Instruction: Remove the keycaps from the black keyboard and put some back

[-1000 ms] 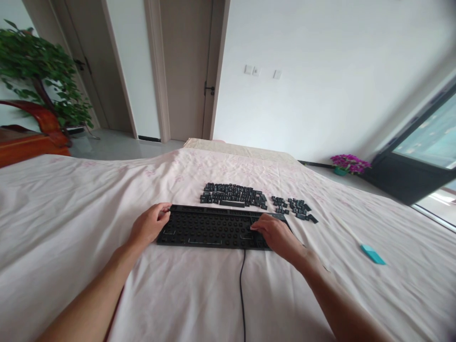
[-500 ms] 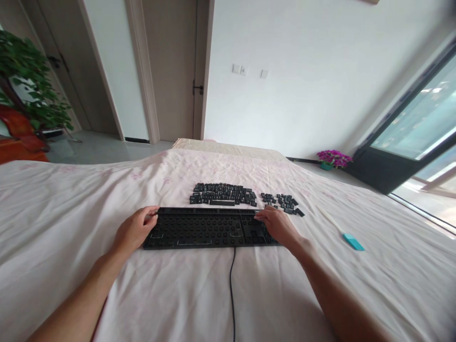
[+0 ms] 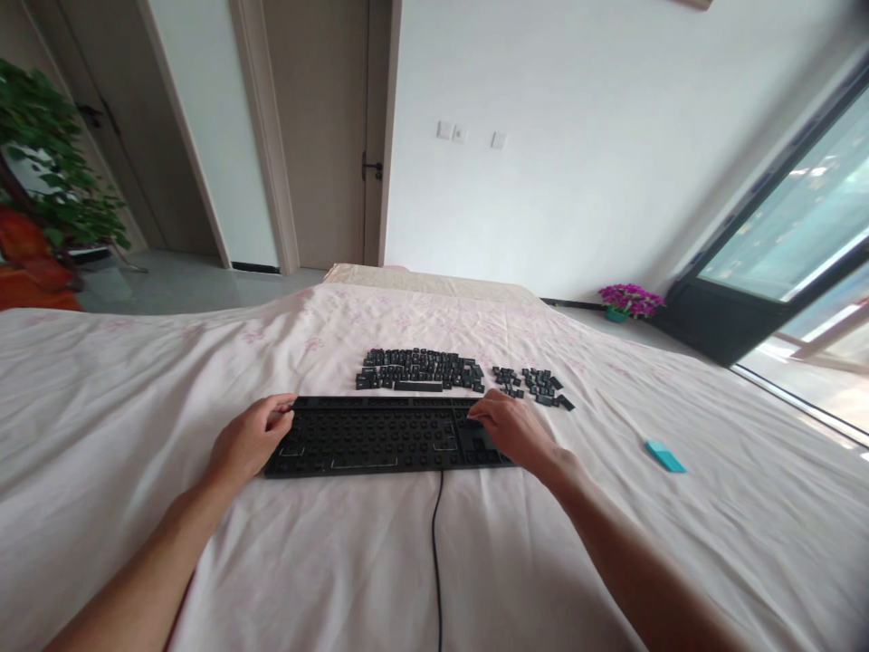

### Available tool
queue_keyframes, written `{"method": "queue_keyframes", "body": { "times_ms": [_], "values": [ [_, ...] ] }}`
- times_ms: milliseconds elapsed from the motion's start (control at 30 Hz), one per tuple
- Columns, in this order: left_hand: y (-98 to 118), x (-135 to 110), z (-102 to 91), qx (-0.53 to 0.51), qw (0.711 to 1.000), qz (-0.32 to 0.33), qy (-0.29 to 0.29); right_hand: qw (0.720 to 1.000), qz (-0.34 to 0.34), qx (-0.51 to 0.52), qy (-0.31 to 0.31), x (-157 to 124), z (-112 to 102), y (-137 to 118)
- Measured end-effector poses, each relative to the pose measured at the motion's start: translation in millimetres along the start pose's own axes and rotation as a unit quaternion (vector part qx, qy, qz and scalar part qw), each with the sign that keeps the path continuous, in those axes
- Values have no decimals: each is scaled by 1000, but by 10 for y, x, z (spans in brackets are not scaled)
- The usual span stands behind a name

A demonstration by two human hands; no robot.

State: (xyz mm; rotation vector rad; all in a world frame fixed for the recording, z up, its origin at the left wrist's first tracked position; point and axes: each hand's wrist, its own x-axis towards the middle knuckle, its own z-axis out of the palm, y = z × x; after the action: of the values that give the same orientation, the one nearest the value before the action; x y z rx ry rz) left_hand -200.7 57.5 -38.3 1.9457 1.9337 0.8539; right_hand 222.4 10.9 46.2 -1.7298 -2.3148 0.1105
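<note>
A black keyboard (image 3: 380,439) with its keycaps off lies flat on the cloth, bare switches showing. My left hand (image 3: 254,436) grips its left end, thumb and fingers closed at the upper left corner. Over the right section of the board is my right hand (image 3: 510,427), fingers pinched together and pointing left; whatever they hold is too small or hidden to make out. Behind the keyboard lie loose black keycaps (image 3: 421,367) in rows, including a long space bar (image 3: 418,387). A smaller scattered group of keycaps (image 3: 543,385) is to the right.
A pale floral cloth (image 3: 326,561) with wrinkles covers the surface. The keyboard's black cable (image 3: 435,552) runs toward me. A teal object (image 3: 665,456), apparently with a pale handle, lies to the right. Purple flowers (image 3: 630,299) stand beyond, near a glass door.
My right hand has shifted slightly left over the keyboard. My left hand keeps its hold on the left end. The whole view has moved a little.
</note>
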Motion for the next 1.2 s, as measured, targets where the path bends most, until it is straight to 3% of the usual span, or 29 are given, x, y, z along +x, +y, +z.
{"method": "queue_keyframes", "body": {
  "times_ms": [200,367,567,767,967,1200],
  "values": [
    [-34,14,11,0,1000,6,0,996,-51,-70,-35,97,61,-85],
    [-31,12,7,-3,1000,6,1,986,-27,-152,-70,94,-47,-78],
    [-15,6,2,-5,1000,5,0,991,-43,-109,-64,57,-41,-106],
    [-20,7,0,-6,1000,-4,-7,988,8,-136,-77,68,-133,-89],
    [-32,13,6,-5,1000,0,-5,994,-25,-67,-83,38,-164,-156],
    [-38,10,12,1,1000,6,-1,985,0,-141,-97,37,-133,-63]
  ]
}}
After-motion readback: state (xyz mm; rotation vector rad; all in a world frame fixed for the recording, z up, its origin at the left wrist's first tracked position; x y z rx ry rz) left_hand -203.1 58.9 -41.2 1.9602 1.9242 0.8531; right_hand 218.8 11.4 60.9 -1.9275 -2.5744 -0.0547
